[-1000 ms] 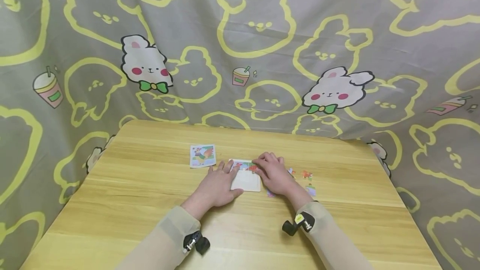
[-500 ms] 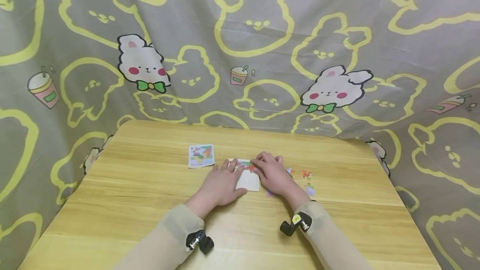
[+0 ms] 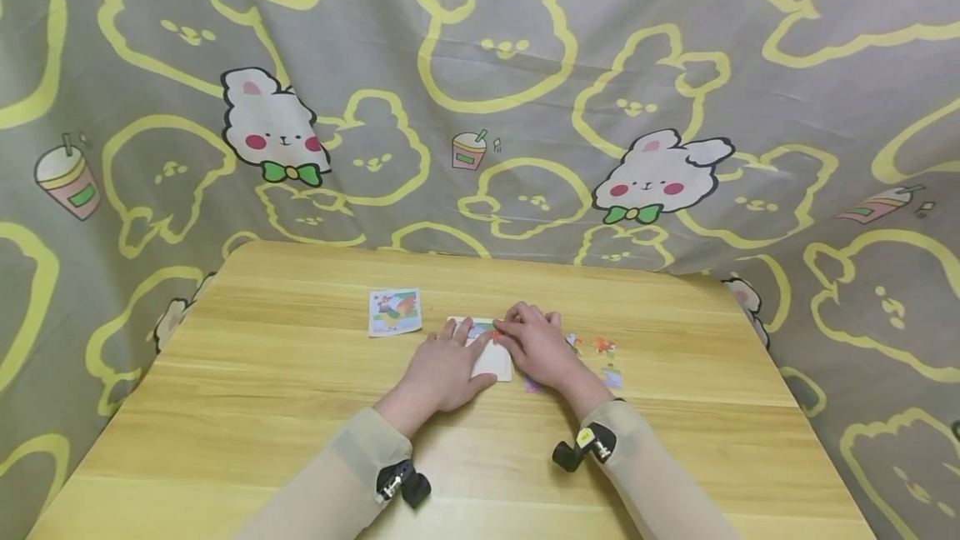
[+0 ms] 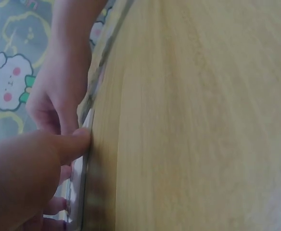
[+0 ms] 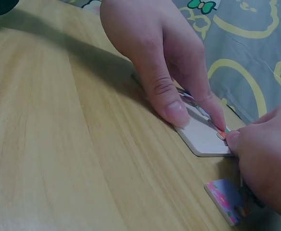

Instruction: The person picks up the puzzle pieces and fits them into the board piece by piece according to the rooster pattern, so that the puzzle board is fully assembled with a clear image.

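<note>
A white puzzle tray (image 3: 491, 365) lies on the table, with assembled coloured pieces (image 3: 481, 327) along its far side. My left hand (image 3: 444, 369) lies across the tray's left part, fingers extended; its thumb rests at the near edge and its index fingertip touches a reddish puzzle piece (image 5: 221, 135). At the tray's right edge, my right hand (image 3: 538, 348) has curled fingers and pinches at that piece with thumb and index. The hands hide much of the assembled row. White tray surface shows between them in the right wrist view.
Loose puzzle pieces lie right of the tray, among them an orange one (image 3: 603, 346), a green and lilac one (image 3: 612, 375) and a pink and purple one (image 5: 222, 197). A rooster picture card (image 3: 394, 312) lies to the left. A patterned curtain (image 3: 525, 107) hangs behind the table.
My left hand has slid right across the tray, bringing its index fingertip to the reddish piece by my right hand. My right hand stays at the tray's right edge. The head view has shifted slightly.
</note>
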`<state>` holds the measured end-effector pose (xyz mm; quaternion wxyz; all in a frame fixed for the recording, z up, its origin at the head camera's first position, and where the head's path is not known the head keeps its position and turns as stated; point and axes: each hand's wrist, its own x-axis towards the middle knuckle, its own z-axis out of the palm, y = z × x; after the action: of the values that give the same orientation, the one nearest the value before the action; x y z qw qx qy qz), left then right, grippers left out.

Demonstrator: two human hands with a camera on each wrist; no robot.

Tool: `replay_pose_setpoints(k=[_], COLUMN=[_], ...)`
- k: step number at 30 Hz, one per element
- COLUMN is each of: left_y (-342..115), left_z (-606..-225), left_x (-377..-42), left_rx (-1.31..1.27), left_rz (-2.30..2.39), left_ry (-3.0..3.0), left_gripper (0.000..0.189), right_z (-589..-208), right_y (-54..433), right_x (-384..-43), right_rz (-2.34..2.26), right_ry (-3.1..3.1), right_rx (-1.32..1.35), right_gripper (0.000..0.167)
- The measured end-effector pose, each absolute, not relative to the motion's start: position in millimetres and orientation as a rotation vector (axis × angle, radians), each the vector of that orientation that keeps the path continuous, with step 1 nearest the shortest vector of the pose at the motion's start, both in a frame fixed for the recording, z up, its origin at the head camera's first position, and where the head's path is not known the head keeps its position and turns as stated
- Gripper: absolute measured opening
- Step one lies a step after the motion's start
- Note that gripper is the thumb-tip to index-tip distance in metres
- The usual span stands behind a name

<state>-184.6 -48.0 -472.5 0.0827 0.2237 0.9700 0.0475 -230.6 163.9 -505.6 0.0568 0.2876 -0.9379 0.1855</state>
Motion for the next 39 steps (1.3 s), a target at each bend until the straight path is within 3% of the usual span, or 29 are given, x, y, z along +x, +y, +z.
replay_pose_setpoints(k=[16,39], left_y=[-51.7,-98.4], left_z=[-478.0,-485.1], left_x=[-180.3,-169.4], left_rx=[0.704,0.728], left_rz=[0.199,0.252], left_ry=[2.963,2.992], left_gripper=[0.077,0.076], right_z=[-503.5,-500.0], right_y=[164.1,165.3], right_x=[-231.4,-229.8], right_rz=[0.64,0.72], right_ry=[-2.863,-2.887], right_rx=[0.832,0.858], right_gripper=[0.042,0.041])
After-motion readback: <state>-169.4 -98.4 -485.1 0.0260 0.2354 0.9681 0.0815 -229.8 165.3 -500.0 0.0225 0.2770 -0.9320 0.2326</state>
